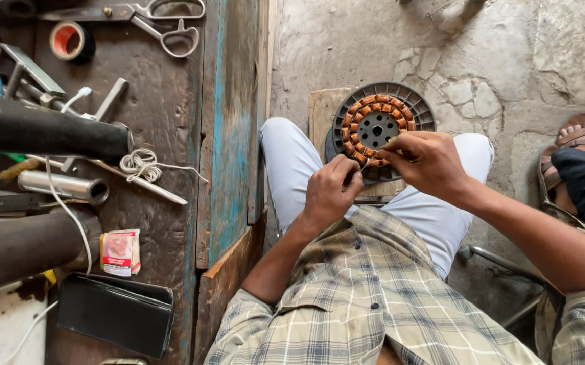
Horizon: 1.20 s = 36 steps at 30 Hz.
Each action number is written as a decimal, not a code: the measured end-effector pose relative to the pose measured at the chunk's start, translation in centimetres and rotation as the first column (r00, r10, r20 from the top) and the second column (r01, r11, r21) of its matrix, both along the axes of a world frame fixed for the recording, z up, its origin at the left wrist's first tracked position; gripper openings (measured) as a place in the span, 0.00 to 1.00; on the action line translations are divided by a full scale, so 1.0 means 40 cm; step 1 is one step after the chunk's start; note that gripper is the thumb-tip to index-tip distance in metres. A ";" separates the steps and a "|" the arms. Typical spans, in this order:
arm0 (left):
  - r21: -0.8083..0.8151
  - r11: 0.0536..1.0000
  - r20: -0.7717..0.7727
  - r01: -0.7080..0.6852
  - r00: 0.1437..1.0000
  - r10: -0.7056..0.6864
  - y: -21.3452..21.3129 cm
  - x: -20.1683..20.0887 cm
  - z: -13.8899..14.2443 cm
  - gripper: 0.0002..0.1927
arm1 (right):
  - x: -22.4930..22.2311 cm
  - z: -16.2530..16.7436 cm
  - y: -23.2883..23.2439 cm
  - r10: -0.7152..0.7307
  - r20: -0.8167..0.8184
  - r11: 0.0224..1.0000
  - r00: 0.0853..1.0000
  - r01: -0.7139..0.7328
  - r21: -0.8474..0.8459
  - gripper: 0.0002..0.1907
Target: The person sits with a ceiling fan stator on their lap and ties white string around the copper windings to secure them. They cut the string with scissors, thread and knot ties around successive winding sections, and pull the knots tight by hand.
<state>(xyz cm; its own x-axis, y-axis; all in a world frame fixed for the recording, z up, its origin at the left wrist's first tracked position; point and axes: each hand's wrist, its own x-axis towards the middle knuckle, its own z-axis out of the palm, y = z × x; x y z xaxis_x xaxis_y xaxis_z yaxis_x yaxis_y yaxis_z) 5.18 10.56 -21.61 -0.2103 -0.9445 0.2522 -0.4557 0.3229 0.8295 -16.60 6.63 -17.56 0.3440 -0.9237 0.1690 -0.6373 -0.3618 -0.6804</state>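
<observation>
Stator [376, 128] rests on knees, both hands' fingers [395, 143] pinched together at its near edge.

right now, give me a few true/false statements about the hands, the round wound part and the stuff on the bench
1. Both hands work at the near edge of the round motor stator with copper coils. True.
2. The left hand holds the scissors. False: the scissors lie at the far end of the workbench, untouched.
3. The stator rests on a wooden board across the person's knees. True.
4. The right hand rests flat on the workbench. False: it pinches at the stator's coils.
5. A roll of tape lies near the scissors. True.
</observation>
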 end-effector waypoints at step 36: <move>0.254 0.967 -0.375 0.007 0.922 0.092 0.001 0.022 -0.017 0.07 | 0.638 0.304 -0.476 0.388 -0.188 0.895 0.902 -0.417 -0.158 0.31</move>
<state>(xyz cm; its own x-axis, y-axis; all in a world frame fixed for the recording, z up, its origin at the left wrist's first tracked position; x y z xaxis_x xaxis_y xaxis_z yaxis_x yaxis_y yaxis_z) 6.05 10.61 -22.29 -0.1032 -0.9926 0.0635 -0.0974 0.0736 0.9925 8.90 -12.43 -5.42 0.7140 -0.6558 0.2453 -0.4967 -0.7214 -0.4826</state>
